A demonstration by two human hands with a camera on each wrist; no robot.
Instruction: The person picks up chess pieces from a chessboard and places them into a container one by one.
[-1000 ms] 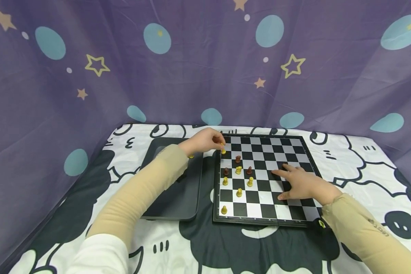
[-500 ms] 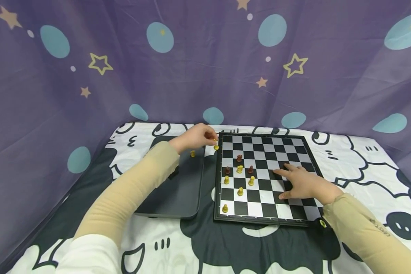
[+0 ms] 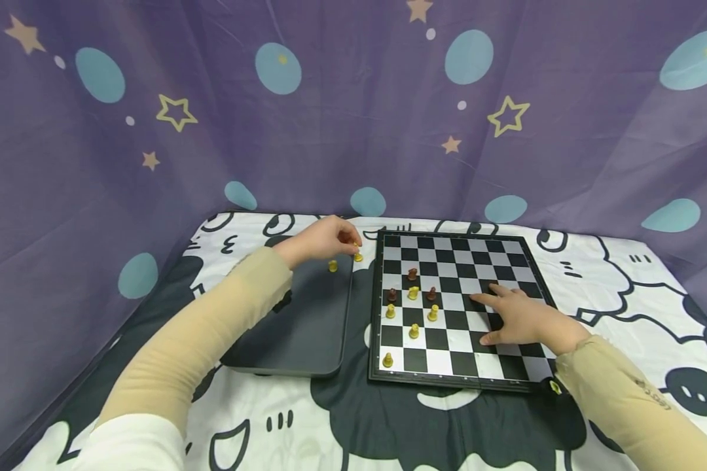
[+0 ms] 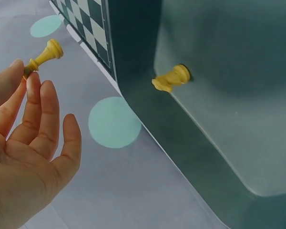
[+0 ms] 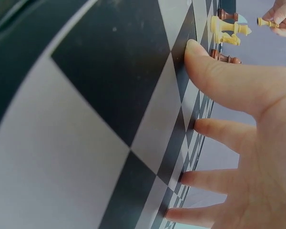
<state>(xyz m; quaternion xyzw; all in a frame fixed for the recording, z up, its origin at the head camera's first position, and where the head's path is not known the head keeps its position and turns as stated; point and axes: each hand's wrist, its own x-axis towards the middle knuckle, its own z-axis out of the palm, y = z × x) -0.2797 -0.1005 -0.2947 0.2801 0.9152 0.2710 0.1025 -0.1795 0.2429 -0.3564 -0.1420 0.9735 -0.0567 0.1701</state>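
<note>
L grip [image 3: 325,237]: mine, pinching a yellow pc [image 3: 358,256].
Yellow pc: aloft btwn tray [image 3: 312,327] & board [image 3: 474,242], nr tray's far R corner.
R grip [image 3: 518,317]: mine, released, fingers spread, tips on board.
Tray: 2nd yellow pc [image 3: 332,266], standing.
Board: 5 yellow pcs [image 3: 433,313], 3 brown pcs [image 3: 412,274].

White cloth [image 3: 283,399] with bold black cartoon print, beneath left hand [image 3: 323,238] and right hand [image 3: 515,317]. On it: dark shallow tray [image 3: 312,327], mostly on near side of left hand, partly hidden by left sleeve [image 3: 206,333]; checkered chessboard [image 3: 458,319] beneath right hand. Tray and chessboard apart, cloth showing between.
</note>
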